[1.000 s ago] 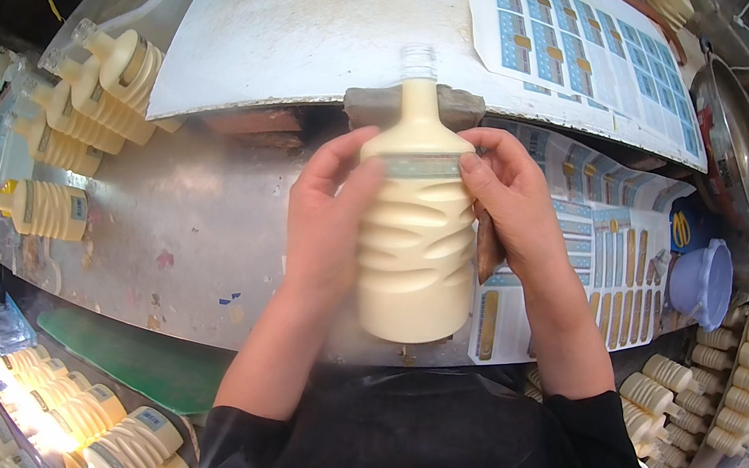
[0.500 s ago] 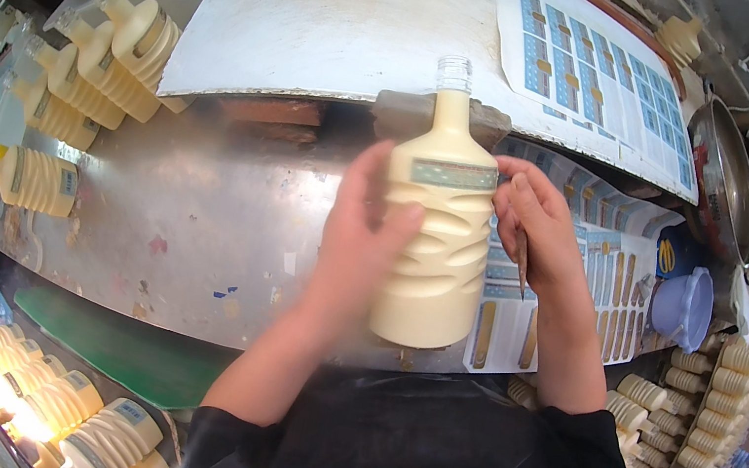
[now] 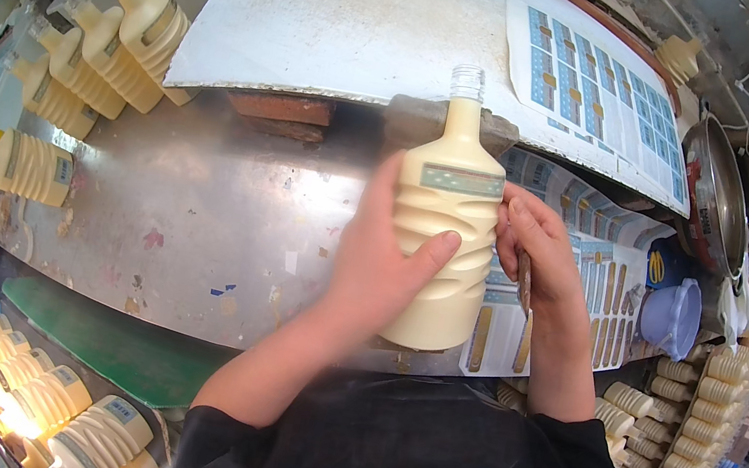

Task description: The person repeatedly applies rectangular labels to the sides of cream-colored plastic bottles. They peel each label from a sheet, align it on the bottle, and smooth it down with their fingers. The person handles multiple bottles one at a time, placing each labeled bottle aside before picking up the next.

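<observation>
A cream bottle (image 3: 436, 320) with wavy grooves and a clear threaded neck leans back on a grey-brown block (image 3: 411, 123), its base toward me. Across its shoulder runs a green-grey patterned strip label (image 3: 462, 181). My left hand (image 3: 378, 260) grips the bottle's left side, thumb over the front. At the right end of the label, my right hand (image 3: 546, 254) has its fingertips against the bottle. A thin, flat brownish tool (image 3: 525, 281) is held in that same hand, pointing down; its exact kind is unclear.
Matching bottles stand at the left (image 3: 115, 58), with one lying lower (image 3: 33, 168). Printed label sheets (image 3: 573, 74) lie on the white board (image 3: 352, 20); more sheets (image 3: 590, 347) are right of the bottle. Farther right are a purple basin (image 3: 672, 317), a metal pan (image 3: 712, 203) and stacked bottles (image 3: 717, 395).
My left hand has slid slightly right and closer around the bottle, its thumb now farther across the front. The view has shifted a little; my right hand stays at the label's end.
</observation>
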Available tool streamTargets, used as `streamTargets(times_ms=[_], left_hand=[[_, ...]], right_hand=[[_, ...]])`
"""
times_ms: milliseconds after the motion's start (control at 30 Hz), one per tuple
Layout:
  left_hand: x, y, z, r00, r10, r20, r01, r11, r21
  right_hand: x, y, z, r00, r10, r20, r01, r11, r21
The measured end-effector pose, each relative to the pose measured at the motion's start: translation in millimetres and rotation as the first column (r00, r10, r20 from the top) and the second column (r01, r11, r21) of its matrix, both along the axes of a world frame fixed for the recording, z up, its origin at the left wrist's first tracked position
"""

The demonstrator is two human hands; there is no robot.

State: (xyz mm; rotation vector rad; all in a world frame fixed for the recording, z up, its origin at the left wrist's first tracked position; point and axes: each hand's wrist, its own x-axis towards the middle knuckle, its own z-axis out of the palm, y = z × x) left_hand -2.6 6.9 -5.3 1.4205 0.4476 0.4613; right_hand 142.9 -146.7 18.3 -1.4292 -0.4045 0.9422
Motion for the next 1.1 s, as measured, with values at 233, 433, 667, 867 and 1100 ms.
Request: streamTargets(times_ms=[233,433,667,867,1100], left_hand=[[2,2,1,0.997,-0.053,-0.062,0.043,0.988,-0.151],[3,1,9,0.996,-0.062,0.063,0.081,0.925,-0.372],[15,1,16,0.993,0.122,-0.008,-0.12,0.955,-0.27],[23,11,9,0.986,0.165,0.011,-0.149,0.914,-0.377],[25,9,-1,0.968,0.249,0.02,-0.221,0.891,-0.396]], right_hand=[[-6,-3,16,0.999,-0.019,0.044,0.021,0.999,-0.038],[-9,-1,19,0.994,-0.008,0.108,0.006,1.0,0.022],[6,5,2,0.983,-0.054,0.176,0.048,0.998,0.038],[12,19,5,0.961,-0.076,0.266,0.099,0.992,-0.075],[10,21,7,0.952,-0.086,0.295,0.12,0.988,-0.099]])
